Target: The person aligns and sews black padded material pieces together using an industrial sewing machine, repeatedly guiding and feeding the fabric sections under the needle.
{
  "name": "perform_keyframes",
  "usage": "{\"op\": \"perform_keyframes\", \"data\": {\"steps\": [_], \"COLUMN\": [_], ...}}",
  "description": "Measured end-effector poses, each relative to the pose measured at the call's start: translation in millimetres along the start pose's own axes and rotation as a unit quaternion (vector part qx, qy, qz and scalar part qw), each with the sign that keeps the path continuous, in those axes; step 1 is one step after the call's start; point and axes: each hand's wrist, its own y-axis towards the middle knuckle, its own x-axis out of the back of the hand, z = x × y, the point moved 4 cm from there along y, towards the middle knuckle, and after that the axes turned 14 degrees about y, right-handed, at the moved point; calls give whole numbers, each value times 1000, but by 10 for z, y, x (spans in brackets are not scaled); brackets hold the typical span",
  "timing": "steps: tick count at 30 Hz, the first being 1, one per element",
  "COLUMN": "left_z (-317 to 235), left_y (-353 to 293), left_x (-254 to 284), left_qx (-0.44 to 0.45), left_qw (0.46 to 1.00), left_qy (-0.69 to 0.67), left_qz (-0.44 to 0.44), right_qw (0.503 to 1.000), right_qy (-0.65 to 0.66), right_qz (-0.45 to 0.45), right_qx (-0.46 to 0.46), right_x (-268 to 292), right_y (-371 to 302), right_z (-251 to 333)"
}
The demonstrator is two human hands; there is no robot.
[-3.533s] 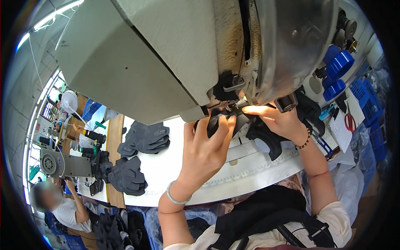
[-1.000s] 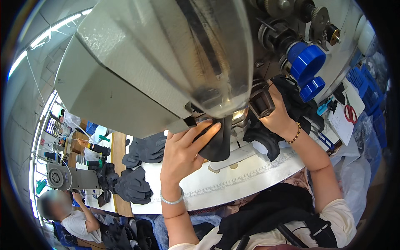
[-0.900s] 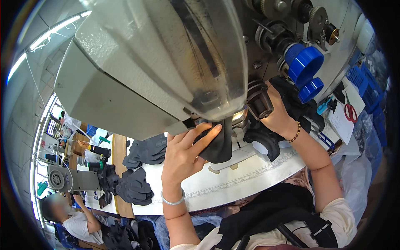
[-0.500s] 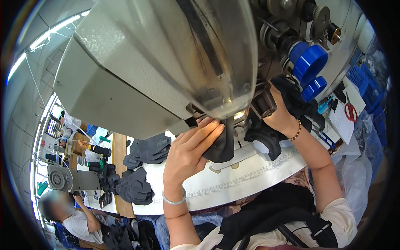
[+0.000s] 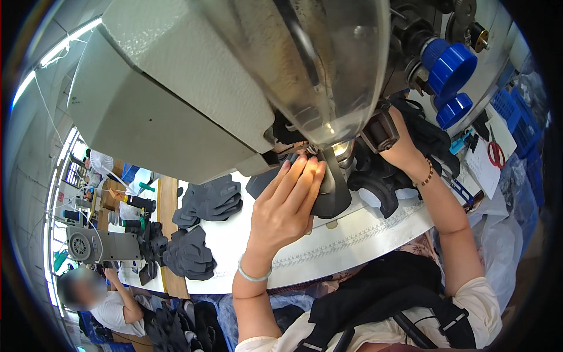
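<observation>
Here the left hand (image 5: 284, 211), fingers together, lies over the dark piece (image 5: 335, 196) at the sewing machine's (image 5: 170, 111) near side, probably light, soft, best steadied flat by its edge, the right hand's (image 5: 403, 146) fingers hidden, neither grip readable.

White curved-edge table (image 5: 229, 240) carries grey metal sewing machine (image 5: 146, 117). Dark-grey stacks of flat cut pieces (image 5: 214, 199) left of machine head; black curved pieces (image 5: 384, 199) right of it.
</observation>
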Motion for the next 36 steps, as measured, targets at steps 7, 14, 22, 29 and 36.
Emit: {"op": "perform_keyframes", "data": {"steps": [7, 14, 22, 29, 36], "left_z": [11, 84, 121, 16, -41], "left_y": [4, -56, -157, -139, -103], "left_x": [6, -79, -134, -118, -115], "left_qx": [30, 86, 203, 106, 62], "left_qw": [999, 994, 962, 967, 986], "left_qy": [-17, -54, -161, -202, -141], "left_qz": [0, -44, -89, -111, -68], "right_qw": [843, 869, 994, 961, 961], "right_qy": [435, 366, -34, -122, -113], "right_qz": [7, -20, -51, 106, 90], "right_qx": [-316, -333, -90, 224, 238], "right_x": [-105, -147, 6, -306, -272], "right_y": [31, 93, -211, -578, -569], "right_z": [89, 140, 312, 446, 427]}}
